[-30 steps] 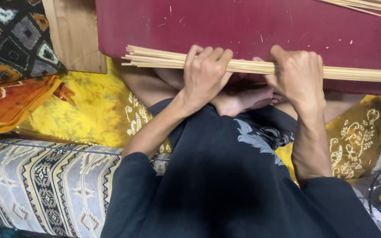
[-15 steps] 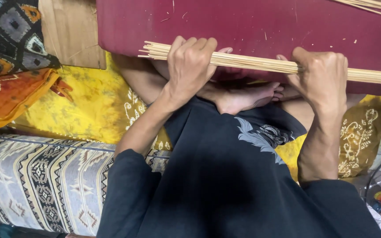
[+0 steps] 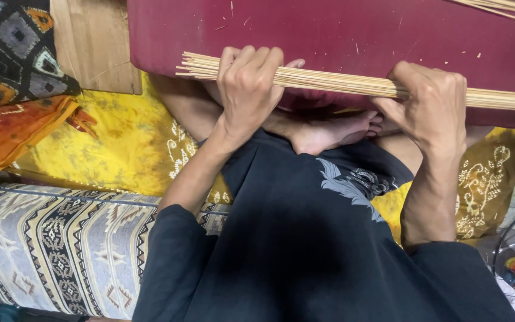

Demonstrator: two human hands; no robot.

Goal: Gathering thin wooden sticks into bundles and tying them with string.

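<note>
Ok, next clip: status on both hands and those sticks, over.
Left hand and right hand both in closed grip on the bundle of thin bamboo sticks. Bundle lies across the maroon board on the lap. Nothing in the way.
</note>
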